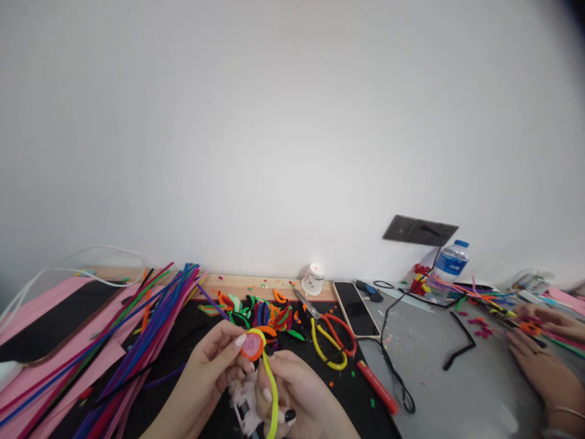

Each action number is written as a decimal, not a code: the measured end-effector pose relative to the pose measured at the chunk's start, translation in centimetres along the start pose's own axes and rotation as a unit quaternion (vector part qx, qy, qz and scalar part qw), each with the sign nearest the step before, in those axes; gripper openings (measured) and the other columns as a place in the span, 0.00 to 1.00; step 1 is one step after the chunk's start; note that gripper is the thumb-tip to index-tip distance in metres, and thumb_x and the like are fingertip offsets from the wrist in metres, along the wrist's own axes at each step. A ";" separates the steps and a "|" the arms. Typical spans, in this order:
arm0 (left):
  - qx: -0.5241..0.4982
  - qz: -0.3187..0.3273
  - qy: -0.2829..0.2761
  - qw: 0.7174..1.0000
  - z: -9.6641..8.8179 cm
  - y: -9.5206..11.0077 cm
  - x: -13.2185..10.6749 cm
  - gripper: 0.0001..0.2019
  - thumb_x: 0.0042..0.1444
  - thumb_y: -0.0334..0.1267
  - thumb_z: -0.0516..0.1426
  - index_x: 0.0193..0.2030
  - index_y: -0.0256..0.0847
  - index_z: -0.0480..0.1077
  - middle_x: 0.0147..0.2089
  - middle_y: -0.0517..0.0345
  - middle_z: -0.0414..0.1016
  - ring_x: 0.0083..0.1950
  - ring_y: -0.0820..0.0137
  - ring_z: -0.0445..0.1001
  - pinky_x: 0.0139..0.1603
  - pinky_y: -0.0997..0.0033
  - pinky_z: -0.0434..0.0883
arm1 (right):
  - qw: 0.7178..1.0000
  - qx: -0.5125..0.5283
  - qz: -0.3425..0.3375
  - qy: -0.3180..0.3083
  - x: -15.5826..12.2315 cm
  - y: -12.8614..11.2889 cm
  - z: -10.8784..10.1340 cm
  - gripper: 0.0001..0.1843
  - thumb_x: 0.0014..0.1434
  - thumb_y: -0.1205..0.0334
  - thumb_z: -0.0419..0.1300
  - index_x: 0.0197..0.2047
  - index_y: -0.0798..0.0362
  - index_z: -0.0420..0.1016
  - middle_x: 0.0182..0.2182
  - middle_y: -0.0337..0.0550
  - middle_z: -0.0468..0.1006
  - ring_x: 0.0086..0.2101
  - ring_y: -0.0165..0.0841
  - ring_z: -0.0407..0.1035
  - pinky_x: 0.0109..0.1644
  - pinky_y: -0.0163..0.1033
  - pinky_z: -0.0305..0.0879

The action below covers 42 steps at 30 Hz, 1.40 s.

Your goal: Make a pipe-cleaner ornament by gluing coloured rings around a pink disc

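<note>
My left hand pinches a small round coil of pipe cleaner, pink in the middle with an orange rim. A yellow pipe cleaner runs along the coil's top edge and hangs down in front. My right hand has its fingers closed on the yellow strand, close beside the coil. Beneath both hands is a pale pinkish device, partly hidden by them. Just beyond lies a pile of bent, multicoloured pipe cleaner loops. Scissors with red and yellow handles rest to the right of it.
Long pipe cleaners lie bundled at left over pink sheets. A paper cup, a phone, a red stick and a black cable are nearby. At right stand a water bottle and another person's hands.
</note>
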<state>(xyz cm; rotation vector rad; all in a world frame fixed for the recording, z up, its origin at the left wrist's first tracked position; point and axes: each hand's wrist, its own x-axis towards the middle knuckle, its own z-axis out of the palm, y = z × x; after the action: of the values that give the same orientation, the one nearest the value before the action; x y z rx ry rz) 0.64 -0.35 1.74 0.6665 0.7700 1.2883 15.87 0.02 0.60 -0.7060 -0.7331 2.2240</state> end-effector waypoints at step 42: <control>-0.048 -0.005 0.030 0.998 0.1 -0.7 0.4 0.14 0.38 0.40 0.71 0.28 0.39 0.73 0.23 0.64 0.76 0.22 0.78 0.70 0.24 0.81 0.69 | 0.958 -0.167 -0.194 0.126 -0.1 0.0 1.6 0.17 0.44 0.55 0.71 0.22 0.58 0.71 0.14 0.35 0.70 0.11 0.20 0.56 0.13 0.26 0.51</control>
<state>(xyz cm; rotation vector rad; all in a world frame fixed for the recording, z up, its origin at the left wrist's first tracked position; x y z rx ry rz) 1.16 -0.06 1.22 0.5486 0.7541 1.3327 14.88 -0.52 1.77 -0.9018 -1.0303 1.6364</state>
